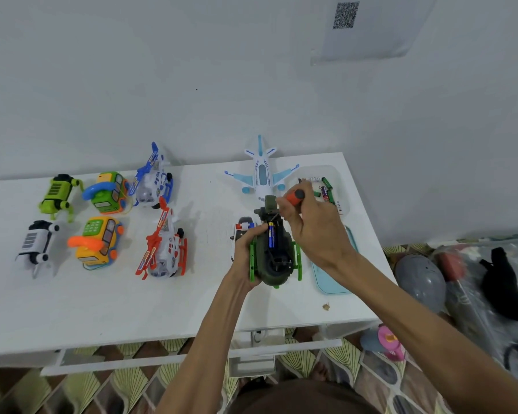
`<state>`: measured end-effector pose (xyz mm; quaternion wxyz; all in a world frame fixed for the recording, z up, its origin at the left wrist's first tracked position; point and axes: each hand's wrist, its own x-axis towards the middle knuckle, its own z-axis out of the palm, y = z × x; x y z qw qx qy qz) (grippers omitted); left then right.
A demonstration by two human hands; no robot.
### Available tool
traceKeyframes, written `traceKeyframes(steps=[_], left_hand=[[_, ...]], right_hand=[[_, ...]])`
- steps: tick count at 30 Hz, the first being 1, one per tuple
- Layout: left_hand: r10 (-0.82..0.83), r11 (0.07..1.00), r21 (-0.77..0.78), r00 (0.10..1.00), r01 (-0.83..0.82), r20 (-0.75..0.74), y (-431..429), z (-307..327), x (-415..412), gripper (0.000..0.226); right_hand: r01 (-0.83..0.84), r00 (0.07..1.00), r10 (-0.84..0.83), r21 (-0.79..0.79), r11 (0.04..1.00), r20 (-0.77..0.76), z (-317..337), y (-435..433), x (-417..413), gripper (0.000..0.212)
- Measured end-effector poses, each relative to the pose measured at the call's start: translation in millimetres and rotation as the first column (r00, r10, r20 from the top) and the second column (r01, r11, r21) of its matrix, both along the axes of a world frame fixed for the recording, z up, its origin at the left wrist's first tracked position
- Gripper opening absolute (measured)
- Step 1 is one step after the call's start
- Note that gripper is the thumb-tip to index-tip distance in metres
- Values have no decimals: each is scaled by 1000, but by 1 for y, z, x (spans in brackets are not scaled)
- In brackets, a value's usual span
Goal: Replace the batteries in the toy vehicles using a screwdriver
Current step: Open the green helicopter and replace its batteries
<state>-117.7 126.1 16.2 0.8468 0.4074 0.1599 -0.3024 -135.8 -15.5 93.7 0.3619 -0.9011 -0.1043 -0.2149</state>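
A dark green toy helicopter [274, 258] with bright green skids lies belly-up on the white table [132, 309]. Its battery bay is open, and a blue battery [271, 234] shows inside. My left hand [245, 243] grips the helicopter's left side. My right hand [314, 228] holds an orange-handled screwdriver [295, 195], its tip pointing down at the bay. A clear tray [340, 174] at the back right holds several loose batteries [326, 189].
A white-and-blue toy plane [262, 174] sits behind the helicopter, and a small police car [243, 231] is partly hidden by my left hand. Several more toys stand in two rows at the left. A light-blue lid [332, 276] lies by the table's right edge.
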Motion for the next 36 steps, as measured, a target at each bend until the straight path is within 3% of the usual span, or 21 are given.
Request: traceKeyframes(steps=[4,12,15,19,21,23,24,26,31,36], left_hand=[[-20,999,-25,1000,19,-18,0,1,-1,34],[-20,1000,-11,998,20,-61,-5,-6,-3,33],[-9,1000,-20,998,8,-56,-4,-7,-4,33],[16,999,-32,998,-18,-53,-3,-8,-1,34],[30,999,-39,999,-31,-46,-4,-8,0,33],[40,999,-32,999,-40,-22,-8,-5,-1,31],[48,999,-26,999,-48,-7,-11,-4,-1,30],[86,996,-13,996,-86,17,-18,-1,-2,29],[147,988,41,988,-149,40,-30,0,-5,32],[138,985,93,987,-145,77,-33,-6,-4,33]], right_hand=[[39,987,-21,115,993,-158,9,-7,27,28],[119,941,-45,204,972,-335,21,1,52,23],[168,928,-3,409,897,-373,19,-1,53,26],[263,948,-72,638,724,-310,24,-7,49,34],[303,938,-141,557,773,-315,26,-13,47,39],[276,922,-188,231,933,-339,24,-18,42,42],[223,908,-184,64,973,-376,21,-16,37,42],[131,858,-166,-105,986,-486,8,-5,25,40],[199,808,-311,-265,943,-501,-12,7,18,41],[216,790,-230,-94,972,-568,-15,0,16,34]])
